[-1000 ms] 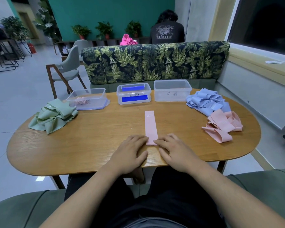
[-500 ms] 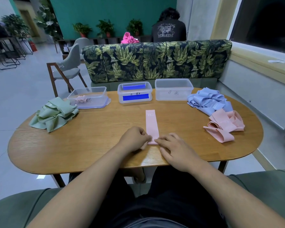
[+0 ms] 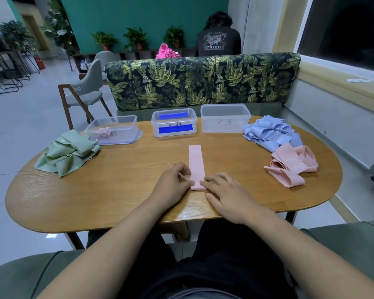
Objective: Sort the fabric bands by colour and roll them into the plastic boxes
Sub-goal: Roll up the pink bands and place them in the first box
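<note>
My curled left fingers point(image 3: 185, 176) pinch the near end of a flat pink band point(image 3: 195, 165) on the surface point(image 3: 117, 190); my straight right fingers point(image 3: 209, 182) press it. Beyond them, the left box point(image 3: 131, 134) holds a pink roll point(image 3: 104, 132).

"15" printed in white at the far end of the flat pink band point(image 3: 195, 167). "ATHLETIC" on the back of the dark shirt point(image 3: 217, 43) behind the sofa; the arched line above it is unreadable. Handwritten marks on the middle box point(image 3: 174, 135) and the right box point(image 3: 225, 128), illegible.
</note>
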Demonstrator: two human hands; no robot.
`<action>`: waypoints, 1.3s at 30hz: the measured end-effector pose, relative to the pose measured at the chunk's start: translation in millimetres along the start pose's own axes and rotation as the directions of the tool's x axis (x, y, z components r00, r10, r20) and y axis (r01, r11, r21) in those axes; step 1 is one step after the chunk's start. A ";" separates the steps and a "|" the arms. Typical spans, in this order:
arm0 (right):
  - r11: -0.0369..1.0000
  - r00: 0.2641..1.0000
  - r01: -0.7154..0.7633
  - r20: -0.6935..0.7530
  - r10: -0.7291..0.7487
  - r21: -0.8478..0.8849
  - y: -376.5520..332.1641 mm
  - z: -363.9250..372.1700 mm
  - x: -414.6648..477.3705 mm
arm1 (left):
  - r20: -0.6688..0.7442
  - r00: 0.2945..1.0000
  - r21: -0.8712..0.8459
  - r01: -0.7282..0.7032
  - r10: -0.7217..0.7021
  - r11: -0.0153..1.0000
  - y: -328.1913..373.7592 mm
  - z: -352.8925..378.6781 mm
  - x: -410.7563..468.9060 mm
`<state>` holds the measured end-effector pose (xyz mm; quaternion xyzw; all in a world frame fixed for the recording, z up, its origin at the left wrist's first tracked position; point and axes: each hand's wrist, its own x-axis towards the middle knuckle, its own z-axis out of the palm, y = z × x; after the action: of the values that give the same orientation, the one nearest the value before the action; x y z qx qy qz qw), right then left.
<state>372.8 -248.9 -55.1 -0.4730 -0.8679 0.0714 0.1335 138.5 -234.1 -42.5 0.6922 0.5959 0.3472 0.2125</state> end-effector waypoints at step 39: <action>0.996 0.986 0.050 -0.162 -0.037 0.074 15.3 -2.3 43.6 | 0.022 0.994 0.125 0.102 -0.106 0.987 -2.5 -12.2 26.9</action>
<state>363.2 -204.0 -49.6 -0.4526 -0.8611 0.0640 0.2227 129.2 -208.9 -29.9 0.6770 0.6484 0.2882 0.1954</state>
